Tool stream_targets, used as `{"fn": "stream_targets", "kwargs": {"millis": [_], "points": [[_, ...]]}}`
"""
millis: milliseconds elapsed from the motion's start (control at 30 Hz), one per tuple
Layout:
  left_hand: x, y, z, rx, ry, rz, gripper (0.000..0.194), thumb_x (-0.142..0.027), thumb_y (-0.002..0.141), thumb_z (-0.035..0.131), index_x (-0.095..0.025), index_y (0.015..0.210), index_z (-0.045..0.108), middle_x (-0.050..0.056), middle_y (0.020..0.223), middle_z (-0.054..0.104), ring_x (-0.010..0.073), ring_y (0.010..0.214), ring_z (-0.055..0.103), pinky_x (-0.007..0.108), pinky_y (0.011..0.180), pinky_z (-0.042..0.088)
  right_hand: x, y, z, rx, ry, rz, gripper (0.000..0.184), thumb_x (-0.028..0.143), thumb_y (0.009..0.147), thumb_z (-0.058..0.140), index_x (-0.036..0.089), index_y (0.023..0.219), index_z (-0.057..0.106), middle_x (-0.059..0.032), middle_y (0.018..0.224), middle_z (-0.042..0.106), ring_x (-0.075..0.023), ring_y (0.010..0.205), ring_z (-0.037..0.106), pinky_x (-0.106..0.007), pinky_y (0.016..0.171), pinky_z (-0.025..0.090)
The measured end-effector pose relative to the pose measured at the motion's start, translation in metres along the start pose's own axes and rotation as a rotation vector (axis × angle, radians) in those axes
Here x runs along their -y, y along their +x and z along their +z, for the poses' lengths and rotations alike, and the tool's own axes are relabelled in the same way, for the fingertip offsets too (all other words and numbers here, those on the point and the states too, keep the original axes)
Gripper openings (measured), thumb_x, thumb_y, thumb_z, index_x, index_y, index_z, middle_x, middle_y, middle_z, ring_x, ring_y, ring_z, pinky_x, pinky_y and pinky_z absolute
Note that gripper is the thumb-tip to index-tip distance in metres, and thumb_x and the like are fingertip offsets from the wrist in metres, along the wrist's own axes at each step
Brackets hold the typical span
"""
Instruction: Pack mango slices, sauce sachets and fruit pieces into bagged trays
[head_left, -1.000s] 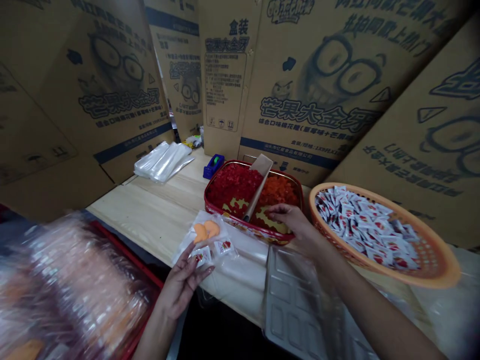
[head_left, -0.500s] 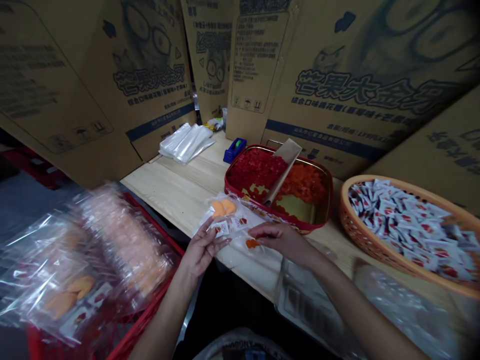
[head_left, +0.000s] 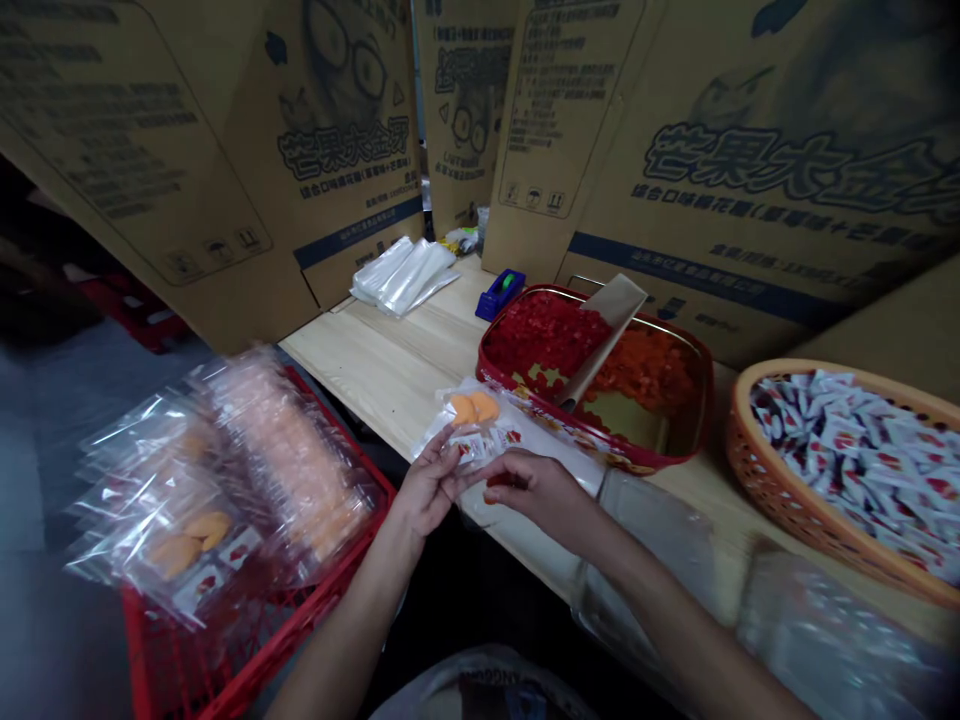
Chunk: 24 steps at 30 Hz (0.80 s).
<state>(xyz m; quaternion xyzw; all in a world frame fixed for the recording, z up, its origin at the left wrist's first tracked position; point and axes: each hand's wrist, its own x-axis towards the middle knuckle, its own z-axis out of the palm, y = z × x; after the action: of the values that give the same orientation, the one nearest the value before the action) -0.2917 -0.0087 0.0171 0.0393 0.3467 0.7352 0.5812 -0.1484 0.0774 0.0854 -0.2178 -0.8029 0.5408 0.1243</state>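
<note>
Clear plastic bag (head_left: 480, 430) with two orange pieces (head_left: 474, 408) and small sachets (head_left: 472, 447), lying on the counter (head_left: 375, 365) against the near rim of a red-rimmed tray (head_left: 675, 450) of diced red and orange fruit (head_left: 544, 335); left hand (head_left: 429, 487), fingers (head_left: 442, 470) against the bag's near edge; right hand (head_left: 536, 490), fingers (head_left: 506, 475) curled just beside it; grip on either side cannot be told; far right, orange basket (head_left: 750, 480) of wrapped sachets (head_left: 862, 470); left, red crate (head_left: 337, 590) of filled bags (head_left: 225, 480).
</note>
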Motion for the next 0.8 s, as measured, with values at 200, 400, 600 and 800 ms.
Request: {"fn": "stream_targets", "kwargs": {"millis": [200,400,600,800], "points": [[0.000,-0.001,-0.001,0.020,0.004,0.009,0.049,-0.012,0.072,0.065,-0.020,0.118,0.050,0.007,0.109,0.062,0.0172,0.080,0.065,0.030,0.065,0.054,-0.004,0.009,0.017,0.019,-0.047,-0.075,0.017,0.017,0.080,0.051,0.021,0.088,0.066,0.0004,0.079,0.064,-0.0114,0.070,0.056,-0.022,0.066,0.043],[-0.002,-0.002,-0.004,0.017,-0.022,0.013,0.047,-0.010,0.073,0.063,-0.019,0.117,0.050,0.007,0.103,0.064,0.0185,0.083,0.065,0.033,0.071,0.054,-0.018,0.007,-0.003,-0.221,-0.197,-0.105,0.013,0.019,0.079,0.051,0.020,0.088,0.061,-0.0024,0.084,0.060,-0.0139,0.077,0.056,-0.025,0.068,0.043],[-0.004,-0.004,-0.004,0.003,-0.010,0.020,0.046,-0.010,0.072,0.064,-0.018,0.116,0.052,0.006,0.102,0.065,0.0181,0.082,0.065,0.034,0.073,0.054,-0.033,-0.007,-0.035,-0.182,-0.475,-0.028,0.011,0.022,0.081,0.052,0.021,0.081,0.063,-0.0030,0.080,0.057,-0.0159,0.077,0.055,-0.028,0.069,0.042],[-0.005,-0.004,-0.002,0.009,-0.017,0.014,0.045,-0.009,0.073,0.064,-0.018,0.115,0.052,0.007,0.102,0.065,0.0185,0.083,0.065,0.034,0.073,0.055,-0.036,-0.009,-0.023,-0.130,-0.553,-0.032,0.018,0.015,0.078,0.052,0.020,0.092,0.062,-0.0041,0.088,0.054,-0.0162,0.086,0.053,-0.029,0.077,0.041]]}}
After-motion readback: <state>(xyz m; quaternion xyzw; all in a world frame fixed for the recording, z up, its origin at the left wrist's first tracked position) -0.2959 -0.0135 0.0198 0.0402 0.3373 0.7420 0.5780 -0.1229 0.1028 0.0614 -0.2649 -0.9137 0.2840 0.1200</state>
